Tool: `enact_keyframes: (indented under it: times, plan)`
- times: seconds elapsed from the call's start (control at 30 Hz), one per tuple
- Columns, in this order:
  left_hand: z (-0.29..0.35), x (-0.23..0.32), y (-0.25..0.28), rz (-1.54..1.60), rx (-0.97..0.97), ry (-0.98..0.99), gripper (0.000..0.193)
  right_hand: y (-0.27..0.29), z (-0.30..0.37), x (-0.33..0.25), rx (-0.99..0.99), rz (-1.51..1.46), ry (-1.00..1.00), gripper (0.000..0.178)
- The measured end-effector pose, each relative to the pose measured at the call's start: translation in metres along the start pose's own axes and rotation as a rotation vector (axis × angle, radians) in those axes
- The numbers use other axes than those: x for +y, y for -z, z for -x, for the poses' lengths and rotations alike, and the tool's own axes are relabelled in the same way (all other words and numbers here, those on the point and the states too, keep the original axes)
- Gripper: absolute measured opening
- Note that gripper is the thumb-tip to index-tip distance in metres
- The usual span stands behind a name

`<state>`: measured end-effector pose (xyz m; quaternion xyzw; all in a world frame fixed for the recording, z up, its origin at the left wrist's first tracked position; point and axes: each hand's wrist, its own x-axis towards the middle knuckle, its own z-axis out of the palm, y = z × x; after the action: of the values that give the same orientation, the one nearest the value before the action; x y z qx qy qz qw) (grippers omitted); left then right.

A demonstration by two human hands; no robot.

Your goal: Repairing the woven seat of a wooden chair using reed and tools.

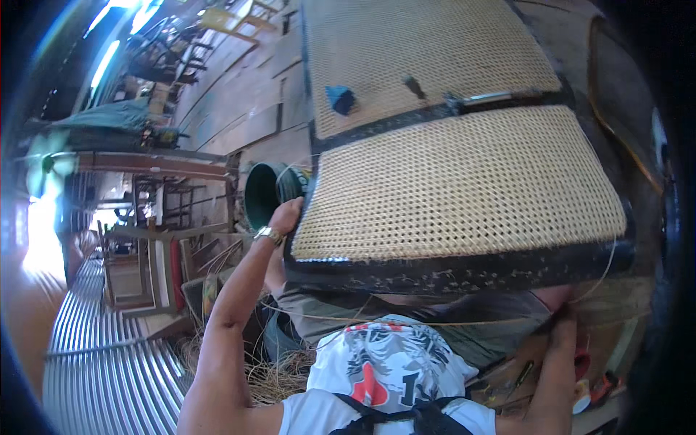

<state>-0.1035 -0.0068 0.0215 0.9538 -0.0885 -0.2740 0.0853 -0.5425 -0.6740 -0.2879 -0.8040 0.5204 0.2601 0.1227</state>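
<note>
A black frame (435,274) with woven cane panels lies across my lap and stretches away from me. The nearer cane panel (457,185) is pale and evenly holed; a farther panel (413,43) lies beyond a black crossbar. With fingers curled, my left hand (288,212) holds the frame's left edge. My right hand (557,299) is low at the frame's near right side, its fingers hidden. Around the crossbar lie a metal-shafted tool (496,96), a small dark tool (414,87) and a blue piece (339,99). A loose cane strand (610,264) hangs off the near right corner.
A green bucket (262,196) lies tipped beside my left hand. Loose cane strands (279,373) heap by my left side. Wooden chair frames (156,264) stand farther left, near corrugated metal sheeting (109,355). At lower right are a screwdriver (523,373) and an orange-black tool (603,388).
</note>
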Motion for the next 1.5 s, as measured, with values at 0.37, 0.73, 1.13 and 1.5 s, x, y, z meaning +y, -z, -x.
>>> enact_keyframes:
  times: [0.37, 0.73, 1.13, 1.5]
  plan:
    - [-0.008, -0.01, -0.011, 0.256, 0.035, 0.126, 0.061, 0.009, -0.017, 0.036, 0.029, -0.161, -0.043, 0.048]
    - [-0.004, 0.005, -0.007, 0.163, 0.023, 0.002, 0.053, 0.114, -0.051, 0.114, 0.224, -0.693, 0.099, 0.045]
    - [-0.037, -0.011, -0.015, 0.405, 0.058, -0.088, 0.061, 0.349, 0.226, 0.007, 0.201, -0.989, 0.685, 0.04]
    - [0.111, -0.055, 0.036, 1.28, 0.452, -0.122, 0.049, 0.259, 0.413, -0.203, -0.503, -0.42, 1.182, 0.048]
